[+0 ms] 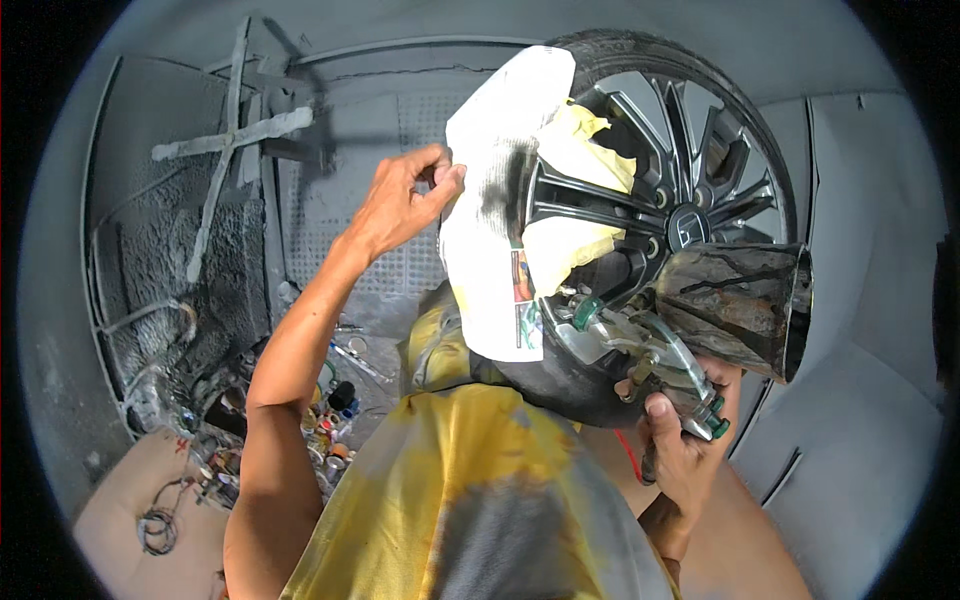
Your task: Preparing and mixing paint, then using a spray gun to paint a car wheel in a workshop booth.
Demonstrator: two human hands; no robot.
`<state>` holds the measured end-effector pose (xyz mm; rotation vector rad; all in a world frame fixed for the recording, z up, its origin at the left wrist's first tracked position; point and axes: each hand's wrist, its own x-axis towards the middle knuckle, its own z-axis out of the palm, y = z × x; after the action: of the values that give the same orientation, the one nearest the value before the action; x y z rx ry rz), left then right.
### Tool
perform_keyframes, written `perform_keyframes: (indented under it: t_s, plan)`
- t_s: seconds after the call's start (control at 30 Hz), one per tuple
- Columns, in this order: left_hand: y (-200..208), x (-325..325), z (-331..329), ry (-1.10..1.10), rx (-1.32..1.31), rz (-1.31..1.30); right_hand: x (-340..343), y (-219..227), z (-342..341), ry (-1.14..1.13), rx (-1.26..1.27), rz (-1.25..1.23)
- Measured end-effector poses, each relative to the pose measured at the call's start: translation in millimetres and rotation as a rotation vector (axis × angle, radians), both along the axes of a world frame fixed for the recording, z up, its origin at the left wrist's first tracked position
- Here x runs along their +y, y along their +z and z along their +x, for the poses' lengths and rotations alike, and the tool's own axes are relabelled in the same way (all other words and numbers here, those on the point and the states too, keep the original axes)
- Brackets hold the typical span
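My left hand (408, 195) is closed in a pinch at the left edge of a white printed paper sheet (490, 285). The sheet covers the left part of a dark alloy wheel (560, 195), with dark grey overspray beside one spoke. Crumpled yellow paper (575, 240) fills gaps around that spoke. Low on the right, my right hand (685, 435) grips a metal spray gun (665, 365) with green fittings. Its large, paint-stained cup (730, 300) sits in front of the wheel's lower right. The gun's nozzle end is near the lower spokes; the trigger is partly hidden by my fingers.
A paint-crusted cross-shaped stand (230, 138) is at the far left. Below it lie several small bottles and caps (330, 425) and a coiled cable (158, 525). A red hose (630, 455) hangs by my right hand. Grey panels (860, 200) line the right side.
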<state>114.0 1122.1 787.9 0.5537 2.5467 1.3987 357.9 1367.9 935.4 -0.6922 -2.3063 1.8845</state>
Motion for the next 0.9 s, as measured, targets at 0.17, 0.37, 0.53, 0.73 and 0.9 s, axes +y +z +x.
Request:
perform_keyframes:
  t_s: [0.17, 0.37, 0.53, 0.73, 0.9]
  plan:
    - [36.8, 4.4, 66.0, 0.080, 0.063, 0.040, 14.1, 5.1, -12.6, 0.065, 0.019, -0.037]
    - [56.9, 85.0, 176.0, -0.513, -0.362, 0.487, 38.6, 8.7, -13.6, 0.196, -0.024, 0.030]
    - [70.6, 126.3, 182.4, -0.549, -0.360, 0.632, 49.0, 9.5, -15.5, 0.204, -0.096, -0.044]
    - [57.2, 151.2, 185.7, -0.483, -0.514, 0.811, 58.1, 10.7, -17.8, 0.180, -0.160, -0.154]
    - [35.5, 159.4, 198.8, -0.463, -0.316, 0.830, 39.0, 7.8, -18.9, 0.106, -0.069, -0.067]
